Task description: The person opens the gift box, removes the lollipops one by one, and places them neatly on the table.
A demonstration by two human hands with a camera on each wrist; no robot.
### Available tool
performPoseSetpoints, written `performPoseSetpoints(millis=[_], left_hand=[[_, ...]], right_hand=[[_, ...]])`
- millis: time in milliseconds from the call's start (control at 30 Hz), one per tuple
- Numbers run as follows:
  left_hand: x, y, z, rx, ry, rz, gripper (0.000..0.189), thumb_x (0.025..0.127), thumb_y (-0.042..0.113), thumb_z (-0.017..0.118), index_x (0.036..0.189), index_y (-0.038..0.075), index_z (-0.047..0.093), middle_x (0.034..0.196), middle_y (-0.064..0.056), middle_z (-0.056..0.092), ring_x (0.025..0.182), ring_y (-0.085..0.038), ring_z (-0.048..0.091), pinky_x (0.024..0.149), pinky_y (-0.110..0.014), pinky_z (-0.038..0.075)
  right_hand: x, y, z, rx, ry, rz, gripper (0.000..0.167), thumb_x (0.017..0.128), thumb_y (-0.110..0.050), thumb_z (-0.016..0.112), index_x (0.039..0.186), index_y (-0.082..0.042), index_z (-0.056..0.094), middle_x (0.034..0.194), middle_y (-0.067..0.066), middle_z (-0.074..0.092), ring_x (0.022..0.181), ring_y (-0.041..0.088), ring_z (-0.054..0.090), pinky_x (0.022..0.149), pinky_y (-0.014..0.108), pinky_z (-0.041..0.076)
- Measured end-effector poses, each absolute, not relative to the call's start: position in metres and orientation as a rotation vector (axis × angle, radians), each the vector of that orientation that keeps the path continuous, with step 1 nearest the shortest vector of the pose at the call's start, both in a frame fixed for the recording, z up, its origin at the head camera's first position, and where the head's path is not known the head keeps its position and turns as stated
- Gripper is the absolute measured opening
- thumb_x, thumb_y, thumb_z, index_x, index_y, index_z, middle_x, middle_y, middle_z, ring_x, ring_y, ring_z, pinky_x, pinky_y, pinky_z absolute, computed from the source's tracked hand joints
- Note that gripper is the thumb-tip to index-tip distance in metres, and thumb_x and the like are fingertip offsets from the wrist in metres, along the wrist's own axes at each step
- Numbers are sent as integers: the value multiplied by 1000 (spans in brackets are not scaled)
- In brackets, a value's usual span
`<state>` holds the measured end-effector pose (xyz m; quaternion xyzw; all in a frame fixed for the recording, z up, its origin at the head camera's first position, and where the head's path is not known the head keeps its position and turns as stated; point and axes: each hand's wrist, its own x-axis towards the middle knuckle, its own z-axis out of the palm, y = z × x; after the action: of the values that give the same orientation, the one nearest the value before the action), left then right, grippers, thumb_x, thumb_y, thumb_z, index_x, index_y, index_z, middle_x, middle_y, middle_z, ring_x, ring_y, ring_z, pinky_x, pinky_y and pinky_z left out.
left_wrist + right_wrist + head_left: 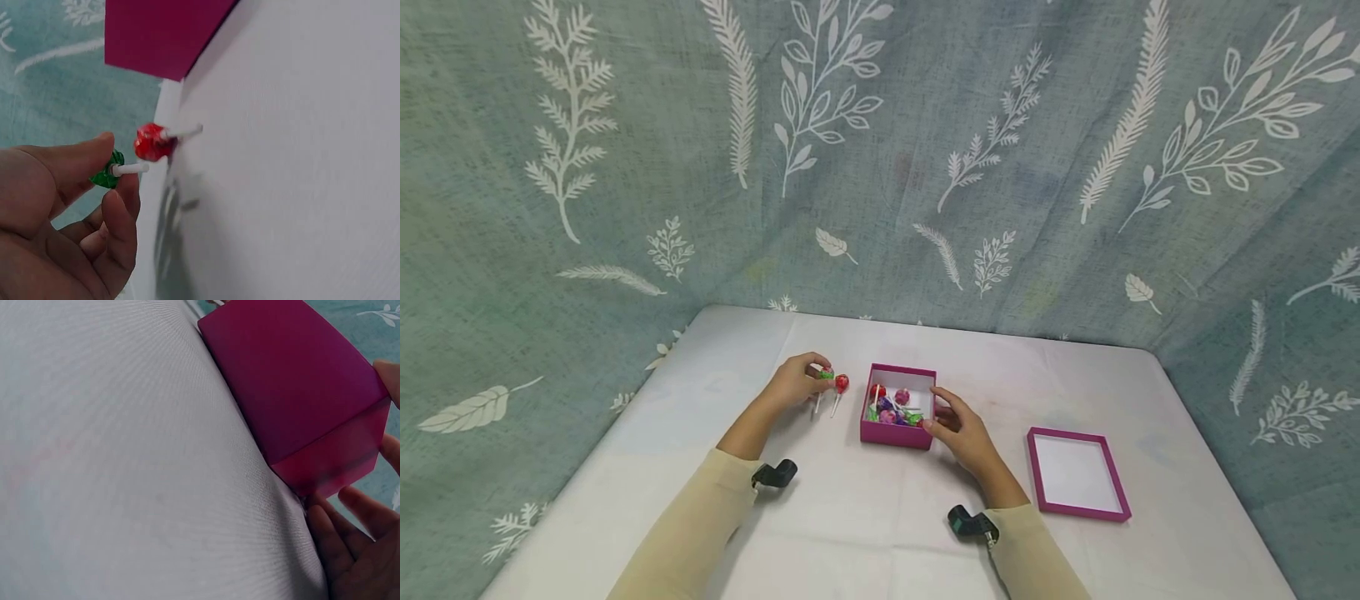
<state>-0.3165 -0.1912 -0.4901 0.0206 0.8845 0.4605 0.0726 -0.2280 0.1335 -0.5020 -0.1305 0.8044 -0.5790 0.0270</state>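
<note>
My left hand (796, 382) pinches a green-wrapped lollipop (107, 175) between thumb and fingers, its white stick jutting toward the wrist camera. Just right of those fingers is a red lollipop (842, 383), its stick slanting toward me. A magenta open-topped box (895, 435) sits on the table, with several lollipops (887, 415) in red, pink, purple and green lying in it. My right hand (961, 429) holds the box at its right side, thumb by the near corner and fingers along the right wall. In the right wrist view the box (294, 381) hides its own contents.
To the right lies the magenta-rimmed lid (1077, 472), its white inside facing up. A white cloth covers the table (835, 525). Behind and at both sides hangs a green-blue curtain (880, 208) with white leaf prints, close against the table's edges.
</note>
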Motion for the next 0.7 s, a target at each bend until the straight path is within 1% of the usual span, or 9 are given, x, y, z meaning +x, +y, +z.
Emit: performPoseSetpoints(millis=[167,300,467,700], left_hand=[[-321,-198,-495,37,2671,1347,36,89,13,73,122,6,60,93,-11,62,70,-18,60,56,-30,49],[-323,-201,-498,25,2677,1333,36,88,13,73,121,5,61,93,-11,62,71,-18,61,56,-30,49],[-326,-202,-502,-13,2689,1316,36,87,15,74,120,7,62,93,-10,63,73,-18,61,57,-30,50],[-328,-201,-504,-55,2727,1264,34,87,17,75,118,8,63,93,-9,64,74,-18,61,58,-29,50]], right_hand=[[-239,135,-524,-382,2504,-1803,65,90,-17,71,147,-10,41,134,26,52,116,39,57,94,53,45],[-244,136,-536,-382,2506,-1824,65,89,-21,72,147,-14,43,134,23,54,115,36,58,94,51,46],[-246,138,-540,-385,2496,-1836,66,88,-28,74,146,-19,45,132,18,56,114,33,59,93,50,47],[-246,138,-538,-378,2513,-1812,66,88,-32,74,146,-23,45,133,14,56,114,30,59,93,50,47]])
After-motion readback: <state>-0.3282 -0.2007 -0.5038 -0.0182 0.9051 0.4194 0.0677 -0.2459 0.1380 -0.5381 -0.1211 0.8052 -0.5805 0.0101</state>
